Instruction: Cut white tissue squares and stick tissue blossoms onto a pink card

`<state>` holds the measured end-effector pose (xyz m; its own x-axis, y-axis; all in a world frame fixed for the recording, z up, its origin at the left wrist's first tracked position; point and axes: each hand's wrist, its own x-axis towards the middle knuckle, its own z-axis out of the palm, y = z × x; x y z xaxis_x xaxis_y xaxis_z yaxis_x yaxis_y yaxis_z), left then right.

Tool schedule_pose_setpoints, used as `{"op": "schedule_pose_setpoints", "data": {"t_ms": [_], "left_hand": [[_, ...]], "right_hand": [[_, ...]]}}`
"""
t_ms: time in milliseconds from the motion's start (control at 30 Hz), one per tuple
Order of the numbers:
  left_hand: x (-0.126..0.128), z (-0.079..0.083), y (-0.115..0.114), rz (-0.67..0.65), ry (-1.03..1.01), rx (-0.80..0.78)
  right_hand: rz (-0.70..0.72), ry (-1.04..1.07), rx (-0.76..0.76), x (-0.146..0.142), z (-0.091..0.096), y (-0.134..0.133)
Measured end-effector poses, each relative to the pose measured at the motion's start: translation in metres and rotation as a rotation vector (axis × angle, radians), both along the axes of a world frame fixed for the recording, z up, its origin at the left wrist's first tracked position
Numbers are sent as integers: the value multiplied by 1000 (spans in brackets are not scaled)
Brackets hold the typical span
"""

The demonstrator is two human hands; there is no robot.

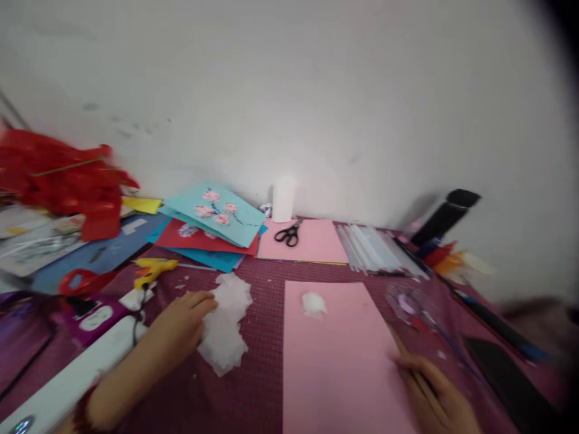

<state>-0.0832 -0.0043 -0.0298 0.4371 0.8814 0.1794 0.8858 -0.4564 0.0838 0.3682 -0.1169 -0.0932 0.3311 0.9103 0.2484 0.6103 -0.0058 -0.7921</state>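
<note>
My left hand (187,319) rests at the left edge of a pile of thin white tissue paper pieces (226,337), fingers together and fingertips on the paper. In my right hand (436,392), blurred by motion, is a thin wooden stick (398,343), its tip pointing away from me; its kind is unclear. Between my hands lies a pink paper sheet (335,361), its right edge beside my right hand. A small crumpled white tissue tuft (313,304) sits near the sheet's far edge.
Behind are black scissors (289,234) on pink paper, a white cylinder (283,199), a blue card with pink flowers (217,211) and clear glue sticks (375,248). At left lie a yellow glue gun (154,269), a white power strip (76,377) and red material (54,175).
</note>
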Motion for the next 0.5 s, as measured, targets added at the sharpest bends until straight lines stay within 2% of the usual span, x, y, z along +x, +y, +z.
{"op": "schedule_pose_setpoints", "data": {"t_ms": [133, 267, 367, 500], "left_hand": [[-20, -14, 4, -72, -36, 103], [-15, -18, -7, -31, -116, 244], [14, -23, -29, -84, -180, 300], [76, -45, -61, -287, -232, 304]], "right_hand": [[-26, 67, -34, -14, 26, 26], [-13, 99, -18, -14, 28, 45], [46, 27, -20, -9, 23, 43], [87, -123, 49, -10, 17, 29]]}}
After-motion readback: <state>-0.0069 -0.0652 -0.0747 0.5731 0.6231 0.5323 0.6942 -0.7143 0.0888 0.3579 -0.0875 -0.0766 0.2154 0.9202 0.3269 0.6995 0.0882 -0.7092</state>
